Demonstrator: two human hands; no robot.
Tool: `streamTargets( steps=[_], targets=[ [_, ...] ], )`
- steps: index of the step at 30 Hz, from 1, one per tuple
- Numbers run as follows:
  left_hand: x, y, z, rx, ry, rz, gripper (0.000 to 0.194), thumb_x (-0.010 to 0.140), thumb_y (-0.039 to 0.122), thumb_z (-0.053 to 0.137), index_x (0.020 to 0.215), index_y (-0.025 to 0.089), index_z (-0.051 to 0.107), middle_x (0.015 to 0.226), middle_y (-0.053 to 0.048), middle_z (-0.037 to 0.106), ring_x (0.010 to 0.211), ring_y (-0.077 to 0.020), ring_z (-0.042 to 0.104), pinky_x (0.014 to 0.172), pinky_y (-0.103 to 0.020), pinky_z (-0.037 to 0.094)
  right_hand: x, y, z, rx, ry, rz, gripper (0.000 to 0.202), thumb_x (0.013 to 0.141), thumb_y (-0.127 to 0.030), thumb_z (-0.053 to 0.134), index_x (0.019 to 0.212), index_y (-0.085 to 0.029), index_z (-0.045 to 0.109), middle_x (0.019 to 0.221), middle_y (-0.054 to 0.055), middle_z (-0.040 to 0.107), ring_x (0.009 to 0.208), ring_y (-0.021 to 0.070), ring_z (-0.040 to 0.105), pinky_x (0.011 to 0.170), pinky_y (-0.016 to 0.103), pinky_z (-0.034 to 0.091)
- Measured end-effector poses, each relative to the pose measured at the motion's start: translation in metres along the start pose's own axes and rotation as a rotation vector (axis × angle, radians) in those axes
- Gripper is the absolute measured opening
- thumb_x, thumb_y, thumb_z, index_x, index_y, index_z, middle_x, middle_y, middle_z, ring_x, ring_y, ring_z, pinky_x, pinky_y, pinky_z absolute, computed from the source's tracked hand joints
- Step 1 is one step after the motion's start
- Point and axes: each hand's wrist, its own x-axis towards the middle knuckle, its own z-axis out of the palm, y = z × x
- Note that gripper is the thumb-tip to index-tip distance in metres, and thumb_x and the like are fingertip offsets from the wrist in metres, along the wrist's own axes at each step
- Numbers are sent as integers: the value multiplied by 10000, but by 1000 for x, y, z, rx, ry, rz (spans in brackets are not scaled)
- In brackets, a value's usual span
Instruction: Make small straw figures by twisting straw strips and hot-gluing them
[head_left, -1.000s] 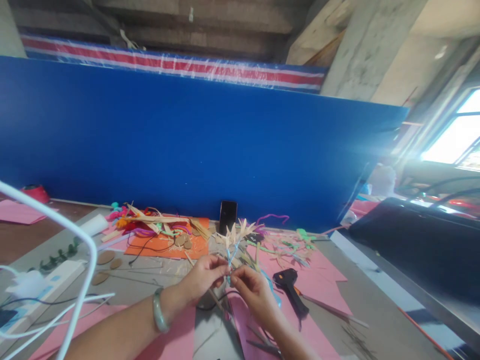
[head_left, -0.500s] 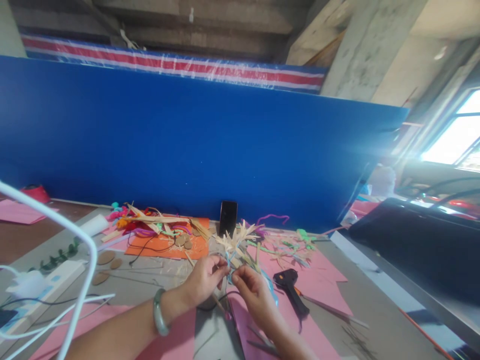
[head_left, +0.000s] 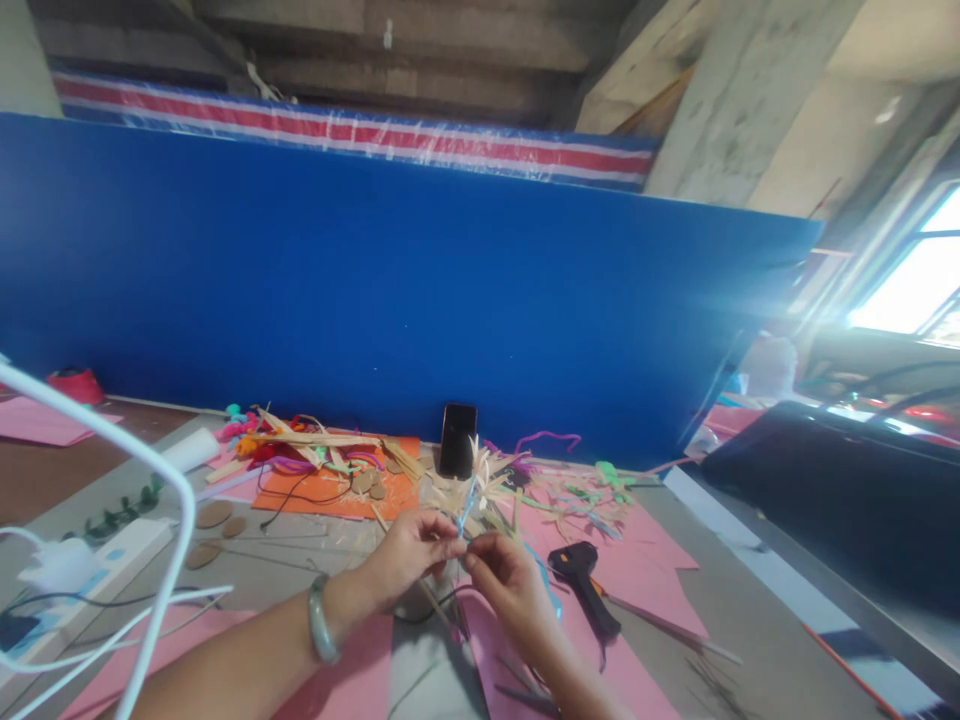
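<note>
My left hand [head_left: 416, 550], with a bracelet at the wrist, pinches the stem of a pale husk flower [head_left: 484, 478] between thumb and fingers. The flower stands upright above the fingertips, its dry petals fanned out. Pale blue ribbon [head_left: 468, 500] runs around its stem just below the petals. My right hand [head_left: 506, 575] is closed in a pinch close beside the left fingertips, at the ribbon; the exact grip is hidden by the fingers. More blue ribbon shows behind the right hand. A black glue gun [head_left: 585, 585] lies right of this hand on pink paper [head_left: 652, 535].
A phone [head_left: 457, 440] leans against the blue partition [head_left: 405, 290]. Husk strips and colourful scraps lie on orange paper [head_left: 300, 495] at the left. A white power strip [head_left: 112, 580] and a white cable [head_left: 176, 500] occupy the left side. Scissors [head_left: 525, 695] lie near the right forearm.
The flower has turned and its head is now seen narrower, with more blue ribbon visible on the stem. Both hands stay together in nearly the same place.
</note>
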Motion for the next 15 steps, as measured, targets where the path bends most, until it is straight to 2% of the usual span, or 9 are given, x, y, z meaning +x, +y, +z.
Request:
streamTargets(
  steps=[7,15],
  targets=[
    [2,0,0,-96,-18,-84,416,593,458,850,616,140,583,471,62,483,400,-57,398,427,-213,219,-4,-7,-1,85,6,14,311,796,-481,683,790,-175,624,704,17,604,633,156,550,569,249,432],
    [6,-4,-9,-125,-1,-112,330,634,382,828,694,130,623,542,51,514,449,-62,445,449,-202,281,-2,-5,0,61,-9,-7,244,800,-410,683,777,-177,615,706,5,590,647,151,545,584,249,430]
  ],
)
